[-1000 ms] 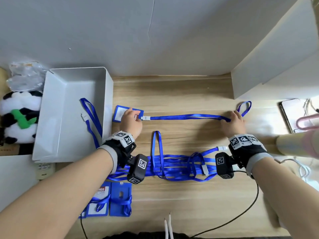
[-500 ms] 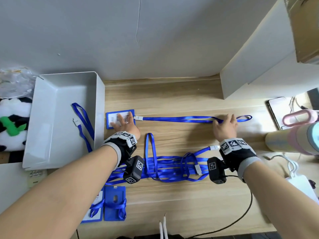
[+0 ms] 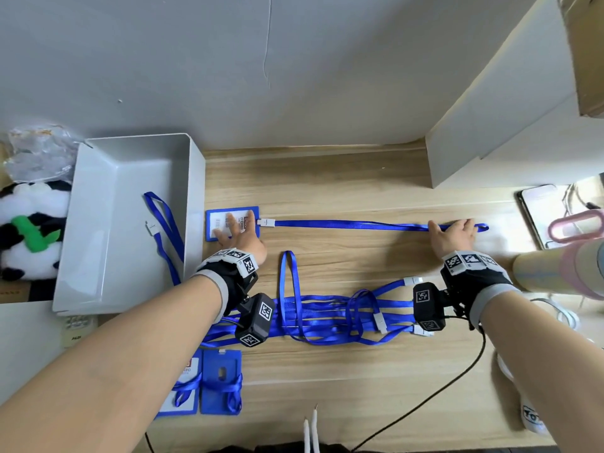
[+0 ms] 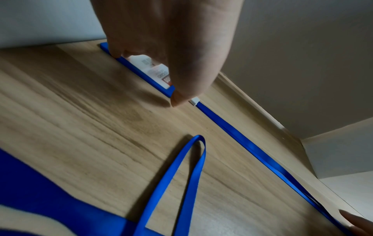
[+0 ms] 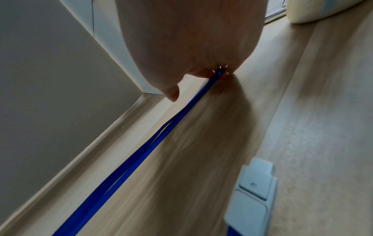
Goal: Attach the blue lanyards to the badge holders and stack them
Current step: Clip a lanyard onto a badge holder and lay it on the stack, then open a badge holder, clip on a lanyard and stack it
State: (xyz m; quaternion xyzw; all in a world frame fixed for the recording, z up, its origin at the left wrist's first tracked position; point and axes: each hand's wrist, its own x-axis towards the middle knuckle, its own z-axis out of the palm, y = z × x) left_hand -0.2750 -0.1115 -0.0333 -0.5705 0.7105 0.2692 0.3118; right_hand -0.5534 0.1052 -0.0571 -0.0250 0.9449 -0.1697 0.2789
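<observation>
A blue badge holder (image 3: 214, 221) (image 4: 141, 75) with a white card lies on the wooden desk beside the grey tray. My left hand (image 3: 238, 233) (image 4: 161, 47) rests on it with spread fingers, the thumb by the white clip (image 3: 266, 222) (image 4: 194, 100). From the clip a blue lanyard (image 3: 353, 225) (image 4: 252, 151) (image 5: 141, 156) runs straight to the right. My right hand (image 3: 454, 235) (image 5: 191, 39) presses flat on its far end, and the loop tip (image 3: 483, 227) shows past the fingers. A pile of loose lanyards (image 3: 327, 317) lies nearer me. Two holders wrapped in lanyards (image 3: 209, 384) sit at the front left.
The grey tray (image 3: 108, 178) at the left has one lanyard (image 3: 163, 223) draped over its wall. A panda plush (image 3: 29, 237) lies beyond it. A white box (image 3: 490, 142), a phone (image 3: 539, 210) and a pink-banded roll (image 3: 562, 269) stand at the right. A black cable (image 3: 425, 403) crosses the front.
My right hand slid right along the lanyard, and the open loop at its end now lies flat and straight. My left hand's fingers spread out over the badge holder.
</observation>
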